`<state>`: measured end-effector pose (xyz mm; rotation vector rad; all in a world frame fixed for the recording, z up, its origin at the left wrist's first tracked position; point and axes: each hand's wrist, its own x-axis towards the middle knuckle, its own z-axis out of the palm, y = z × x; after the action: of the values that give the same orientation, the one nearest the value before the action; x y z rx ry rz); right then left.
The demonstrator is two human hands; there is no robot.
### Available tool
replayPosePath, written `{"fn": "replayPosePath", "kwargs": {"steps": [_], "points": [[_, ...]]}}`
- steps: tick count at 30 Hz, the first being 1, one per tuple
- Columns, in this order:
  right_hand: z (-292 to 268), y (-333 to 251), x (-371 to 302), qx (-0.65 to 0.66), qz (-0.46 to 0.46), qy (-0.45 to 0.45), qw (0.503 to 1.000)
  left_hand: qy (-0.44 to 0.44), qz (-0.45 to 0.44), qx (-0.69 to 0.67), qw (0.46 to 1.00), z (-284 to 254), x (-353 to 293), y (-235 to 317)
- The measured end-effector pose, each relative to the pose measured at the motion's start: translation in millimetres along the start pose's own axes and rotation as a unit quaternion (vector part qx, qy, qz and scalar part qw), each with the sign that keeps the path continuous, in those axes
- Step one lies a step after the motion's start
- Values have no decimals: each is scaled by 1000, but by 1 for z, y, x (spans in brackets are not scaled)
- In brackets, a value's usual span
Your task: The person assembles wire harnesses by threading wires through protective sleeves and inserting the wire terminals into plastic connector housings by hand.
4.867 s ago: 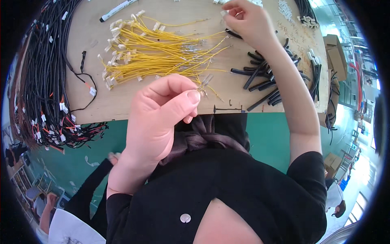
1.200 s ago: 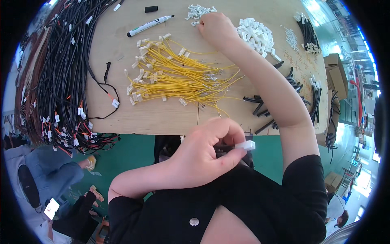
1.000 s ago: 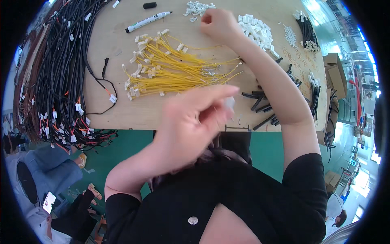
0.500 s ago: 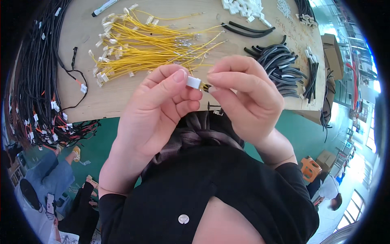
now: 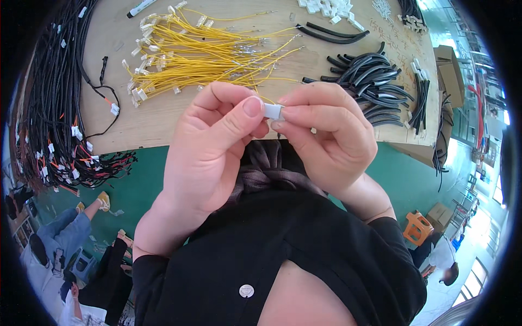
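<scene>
Closest to me, the small white plug (image 5: 272,112) sits between my two hands, up off the worktop (image 5: 147,122) and just above its near edge. My left fingers (image 5: 252,106) are clamped on its left end, thumb on top; my right fingers (image 5: 312,116) are pinched together at its right end, covering it, so I can't tell whether they grip anything besides the plug. To handle it well, I reckon the left pinch should be firm and level, with the right fingers working straight along the plug's length. Twisting, I think, could slip so small a block out of my grip, and shifting the right fingertips slightly would let me see that end. I can make out no label or lettering on the plug.

Just beyond my left fingers lie the yellow wires (image 5: 206,57), bare metal tips toward the right, clear ends toward the left. Beyond my right fingers is the heap of black tubes (image 5: 375,81). Further out past it, orange handwriting (image 5: 391,41) runs across the bare wood, distorted by the lens. Farthest out, ahead of my left fingers, a marker (image 5: 140,7) is cut off by the upper edge; I can read no print on it.
</scene>
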<state>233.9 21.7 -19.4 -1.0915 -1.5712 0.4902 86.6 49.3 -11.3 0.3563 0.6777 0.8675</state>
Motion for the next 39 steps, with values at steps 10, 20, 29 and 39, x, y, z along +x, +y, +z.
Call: {"fn": "replayPosePath", "kwargs": {"steps": [10,20,29,39], "points": [[6,5,-3,-46,-68,-12,997,5,79,99,992,-1,-2,-7],[-114,-5,4,-118,443,-27,888,-43,-14,182,982,-9,-9,-16],[-267,126,-20,-537,287,64,790,-50,4,430,902,-18,-14,-20],[-120,65,-10,-442,80,-51,892,90,417,781,455,-60,19,26]]}}
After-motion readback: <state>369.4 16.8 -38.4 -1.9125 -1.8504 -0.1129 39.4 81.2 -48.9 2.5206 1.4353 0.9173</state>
